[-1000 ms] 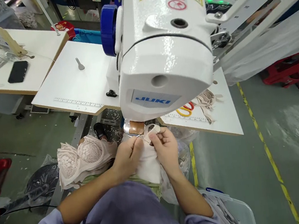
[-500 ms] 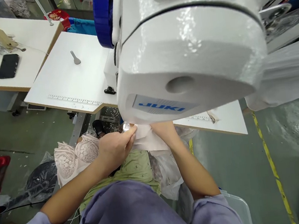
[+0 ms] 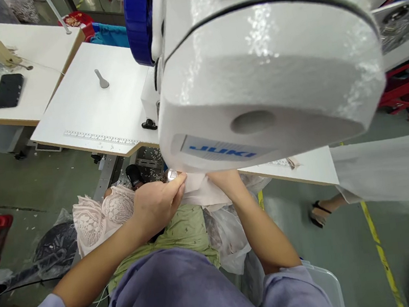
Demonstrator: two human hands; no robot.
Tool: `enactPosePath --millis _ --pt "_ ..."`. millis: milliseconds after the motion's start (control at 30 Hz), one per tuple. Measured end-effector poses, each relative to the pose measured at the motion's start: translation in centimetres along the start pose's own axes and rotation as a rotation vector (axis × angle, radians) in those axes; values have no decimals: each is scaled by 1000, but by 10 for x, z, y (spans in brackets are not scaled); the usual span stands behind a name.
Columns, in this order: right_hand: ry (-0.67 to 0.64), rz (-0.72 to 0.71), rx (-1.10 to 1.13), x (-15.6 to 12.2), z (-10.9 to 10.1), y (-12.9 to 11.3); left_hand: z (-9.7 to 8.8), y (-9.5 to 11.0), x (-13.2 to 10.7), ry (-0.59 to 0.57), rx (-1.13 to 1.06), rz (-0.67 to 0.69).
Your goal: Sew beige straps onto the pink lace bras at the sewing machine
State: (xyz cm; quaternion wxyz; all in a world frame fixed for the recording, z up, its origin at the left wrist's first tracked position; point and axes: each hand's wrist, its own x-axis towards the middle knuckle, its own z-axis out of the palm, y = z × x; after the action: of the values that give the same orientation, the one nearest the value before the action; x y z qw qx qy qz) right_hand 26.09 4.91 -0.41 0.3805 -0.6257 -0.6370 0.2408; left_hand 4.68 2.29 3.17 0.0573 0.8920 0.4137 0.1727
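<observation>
A large white JUKI sewing machine (image 3: 254,69) fills the upper middle of the head view. Just under its head lies a pale pink piece of fabric (image 3: 203,193). My left hand (image 3: 157,205) pinches the fabric's left edge, fingers closed on it beside a shiny metal part (image 3: 172,175). My right hand (image 3: 226,183) reaches under the machine head on the fabric's right side; its fingers are hidden by the machine. A pile of pink lace bras (image 3: 101,217) rests at my left, beside my knee.
A white sewing table (image 3: 89,112) with a printed ruler along its edge holds a small metal piece (image 3: 101,80). A phone (image 3: 8,90) lies on the neighbouring table. Another person in pale trousers, sandalled foot (image 3: 320,212), stands at right. A clear bin (image 3: 325,285) sits below right.
Both hands moved the fabric up from my lap to under the machine head, and the view closed in. A person has walked into view at the right.
</observation>
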Motion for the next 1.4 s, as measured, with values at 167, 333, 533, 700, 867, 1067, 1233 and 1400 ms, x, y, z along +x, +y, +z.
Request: enactPosePath --millis 167,333,533,700,867,1067,1233,1400 --pt "18 40 -11 0 2 3 1 -1 -1 59 26 57" --pt "-5 77 14 2 0 -7 -1 -6 -2 68 72 82" --pt "41 69 36 2 0 -15 -4 -10 -2 94 108 115" --pt "37 64 27 3 0 -15 -2 -15 -4 134 99 129" --pt "50 75 65 2 -5 -18 0 -15 -3 150 78 185" --pt "64 39 56 -1 -8 -16 0 -8 0 68 107 184" --pt "83 45 70 -1 -10 -15 -1 -4 4 98 122 260" --pt "109 50 79 -3 -13 -14 -3 0 7 136 100 321"
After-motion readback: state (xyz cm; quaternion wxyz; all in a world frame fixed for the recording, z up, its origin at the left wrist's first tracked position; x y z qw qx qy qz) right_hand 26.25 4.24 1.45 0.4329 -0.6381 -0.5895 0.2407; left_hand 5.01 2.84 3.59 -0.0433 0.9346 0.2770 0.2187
